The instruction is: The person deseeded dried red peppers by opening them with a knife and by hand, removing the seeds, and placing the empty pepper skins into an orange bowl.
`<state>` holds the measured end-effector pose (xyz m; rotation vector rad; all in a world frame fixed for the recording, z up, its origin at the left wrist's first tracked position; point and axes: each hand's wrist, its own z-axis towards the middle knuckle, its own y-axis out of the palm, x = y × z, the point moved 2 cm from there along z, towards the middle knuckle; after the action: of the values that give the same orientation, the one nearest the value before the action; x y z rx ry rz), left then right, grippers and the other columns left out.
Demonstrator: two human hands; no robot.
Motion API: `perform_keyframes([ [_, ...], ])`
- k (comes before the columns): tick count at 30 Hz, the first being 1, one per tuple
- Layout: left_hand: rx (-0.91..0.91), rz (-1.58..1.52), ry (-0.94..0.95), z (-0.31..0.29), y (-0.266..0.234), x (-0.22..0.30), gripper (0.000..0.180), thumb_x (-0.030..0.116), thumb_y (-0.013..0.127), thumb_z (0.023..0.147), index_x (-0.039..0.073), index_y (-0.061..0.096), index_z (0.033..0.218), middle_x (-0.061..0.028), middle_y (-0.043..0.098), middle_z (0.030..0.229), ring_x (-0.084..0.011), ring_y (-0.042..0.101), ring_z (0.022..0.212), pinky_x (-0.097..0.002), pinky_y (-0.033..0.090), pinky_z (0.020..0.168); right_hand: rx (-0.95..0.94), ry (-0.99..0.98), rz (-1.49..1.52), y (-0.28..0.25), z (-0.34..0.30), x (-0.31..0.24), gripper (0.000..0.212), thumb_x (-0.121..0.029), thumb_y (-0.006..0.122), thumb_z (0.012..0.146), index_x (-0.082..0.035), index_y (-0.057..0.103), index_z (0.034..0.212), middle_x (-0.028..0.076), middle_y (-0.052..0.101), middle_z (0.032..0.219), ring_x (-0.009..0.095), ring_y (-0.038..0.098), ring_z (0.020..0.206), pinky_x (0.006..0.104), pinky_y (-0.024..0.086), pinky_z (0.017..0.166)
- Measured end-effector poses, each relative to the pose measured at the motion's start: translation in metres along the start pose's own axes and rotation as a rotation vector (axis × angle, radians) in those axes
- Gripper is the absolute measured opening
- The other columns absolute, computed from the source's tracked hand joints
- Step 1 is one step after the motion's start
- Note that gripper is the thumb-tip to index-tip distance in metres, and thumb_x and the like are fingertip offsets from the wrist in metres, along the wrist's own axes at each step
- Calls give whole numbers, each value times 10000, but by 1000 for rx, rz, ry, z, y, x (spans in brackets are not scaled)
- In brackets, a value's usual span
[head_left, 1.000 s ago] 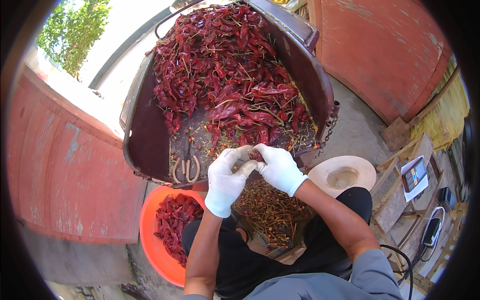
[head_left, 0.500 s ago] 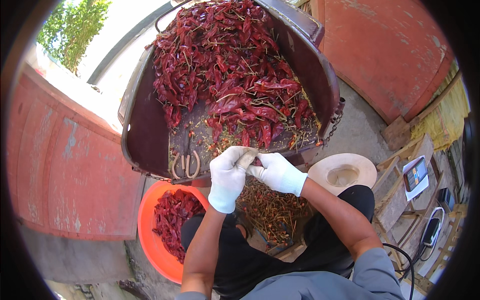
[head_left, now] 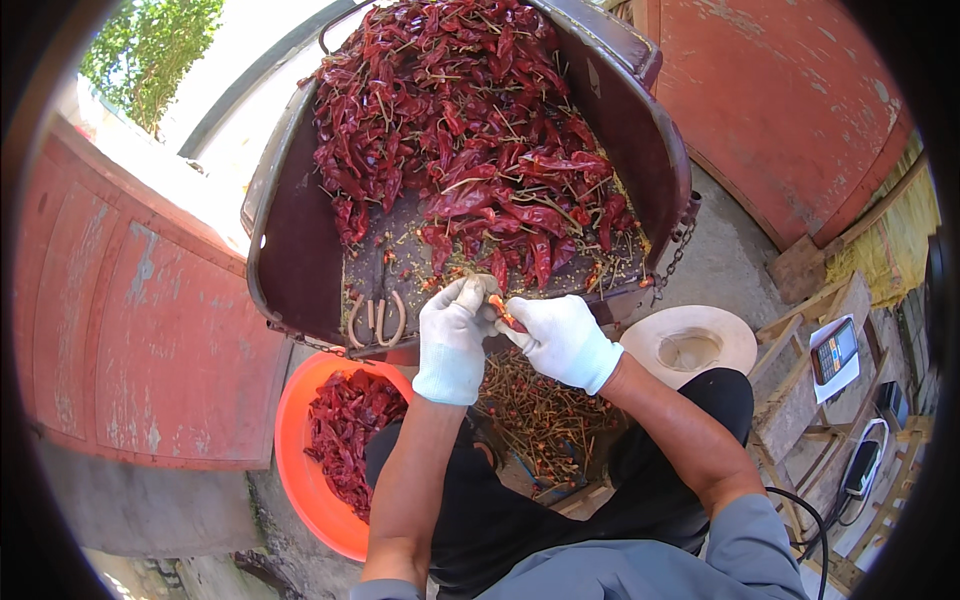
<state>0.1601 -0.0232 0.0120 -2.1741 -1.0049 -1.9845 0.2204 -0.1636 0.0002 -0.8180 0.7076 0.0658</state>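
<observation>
Both my hands, in white gloves, meet just in front of the cart's near edge. My right hand (head_left: pixel 562 340) pinches a dried chili pepper (head_left: pixel 507 314) whose orange inside and seeds show. My left hand (head_left: pixel 452 330) is closed beside it, fingertips at the pepper's upper end; whether a stem is in them is hidden. Beyond lies a big heap of dried red chili peppers (head_left: pixel 450 130) in the dark metal cart bed (head_left: pixel 285 225). An orange basin (head_left: pixel 300 490) with red peppers stands at my left. Under my hands lies a pile of stems (head_left: pixel 545 420).
A pale hat (head_left: pixel 690 345) rests by my right knee. Farther right, a handheld device (head_left: pixel 833 352) lies on white paper over a wooden pallet (head_left: pixel 785 410), with a black cable near it. Red metal doors (head_left: pixel 150 340) flank the cart, and a chain (head_left: pixel 672 268) hangs at its corner.
My hands have drawn slightly apart and tilted, uncovering the pepper's broken orange end between them. The view has shifted a little.
</observation>
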Motion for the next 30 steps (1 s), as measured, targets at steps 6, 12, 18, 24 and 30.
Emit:
perform_keyframes([
  [6, 276, -151, 196, 41, -52, 22, 185, 216, 644, 979, 49, 682, 1048, 4, 654, 818, -63, 570, 661, -220, 461, 539, -362, -191, 112, 2, -15, -44, 147, -251, 621, 901, -111, 577, 885, 129, 618, 700, 355, 651, 676, 443, 513, 608],
  [12, 7, 863, 3, 24, -15, 27, 303, 276, 685, 939, 10, 732, 1077, -45, 679, 691, -108, 614, 611, -259, 479, 565, -388, 258, 706, -4, -6, -20, 276, -183, 626, 931, -62, 605, 1178, 187, 668, 806, 360, 667, 715, 405, 529, 681],
  [18, 40, 1992, 380, 53, 4, -9, 426, 456, 765, 789, 127, 718, 1056, -115, 683, 993, -303, 660, 981, -424, 538, 841, -347, 305, 660, -15, -1, -15, 341, -192, 650, 892, -51, 613, 1199, 205, 682, 868, 369, 685, 792, 404, 537, 740],
  [24, 161, 1689, 404, 52, -8, -3, 240, 302, 708, 866, 108, 689, 1007, -132, 712, 959, -332, 674, 923, -442, 530, 814, 14, 239, 177, -10, 2, 12, 307, -239, 669, 872, -98, 671, 1144, 162, 704, 964, 355, 681, 887, 438, 546, 786],
  [30, -212, 769, 86, 12, -7, 17, 324, 195, 703, 922, -23, 663, 1159, -92, 738, 1006, -142, 676, 859, -270, 526, 772, 166, 13, -66, -18, 3, 5, 506, -112, 696, 822, -162, 579, 1312, 82, 656, 1192, 268, 701, 872, 371, 569, 710],
])
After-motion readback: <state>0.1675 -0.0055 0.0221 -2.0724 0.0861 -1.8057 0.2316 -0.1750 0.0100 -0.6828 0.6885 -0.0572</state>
